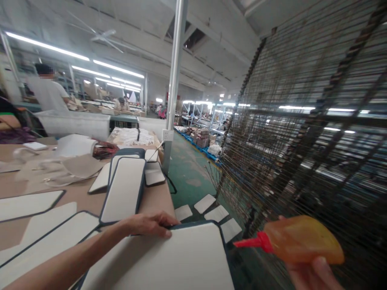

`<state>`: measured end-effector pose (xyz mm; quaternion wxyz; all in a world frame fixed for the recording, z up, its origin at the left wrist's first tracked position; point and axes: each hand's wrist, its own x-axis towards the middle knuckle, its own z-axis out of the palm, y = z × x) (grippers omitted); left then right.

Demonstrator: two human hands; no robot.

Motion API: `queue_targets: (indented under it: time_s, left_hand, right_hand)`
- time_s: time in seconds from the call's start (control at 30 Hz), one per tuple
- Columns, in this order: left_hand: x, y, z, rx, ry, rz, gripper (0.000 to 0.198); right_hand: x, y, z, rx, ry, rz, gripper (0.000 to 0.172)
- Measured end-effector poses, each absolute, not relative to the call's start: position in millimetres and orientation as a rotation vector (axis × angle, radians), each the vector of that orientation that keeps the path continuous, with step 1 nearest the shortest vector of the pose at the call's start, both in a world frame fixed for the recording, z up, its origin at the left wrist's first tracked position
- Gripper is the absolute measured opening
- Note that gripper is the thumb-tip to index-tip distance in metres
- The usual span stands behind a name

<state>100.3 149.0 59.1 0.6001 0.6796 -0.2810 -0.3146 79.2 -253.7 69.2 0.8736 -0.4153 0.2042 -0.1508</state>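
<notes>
Brown table (pixel 154 199): pale, dark-edged panels (pixel 124 189), some stacked, others loose at left; beyond these, pale pieces (pixel 83 167), material unclear, with a reddish bundle (pixel 104 150) beside them. Green floor (pixel 190 175): several pale sheets (pixel 231 230), near one another.

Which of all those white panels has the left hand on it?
The large panel at the bottom centre, nearest the camera: the left hand lies on its far edge. No hand is on the others.

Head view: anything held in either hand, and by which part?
Right hand holds the red-tipped amber bottle by its body, from below. Left hand rests at the far edge of the white panel; whether it grips is unclear.
</notes>
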Motion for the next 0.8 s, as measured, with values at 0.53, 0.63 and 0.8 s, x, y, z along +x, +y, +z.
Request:
queue_targets:
  time_s: [0.53,0.63,0.8]
  left_hand:
    - [106.9,168.7,88.7,1.508,-0.631,-0.903,0.047]
    - [108.8,175.4,88.8,1.493,-0.610,-0.929,0.049]
    - [109.8,183.6,88.1,1.477,-0.585,-0.923,0.047]
  right_hand:
    - [101.7,-207.9,58.5,-0.972,0.165,-0.268,0.079]
    - [107.2,-201.0,59.1,-0.973,0.153,-0.245,0.085]
    - [115.4,-192.3,61.1,-0.954,0.144,-0.228,0.091]
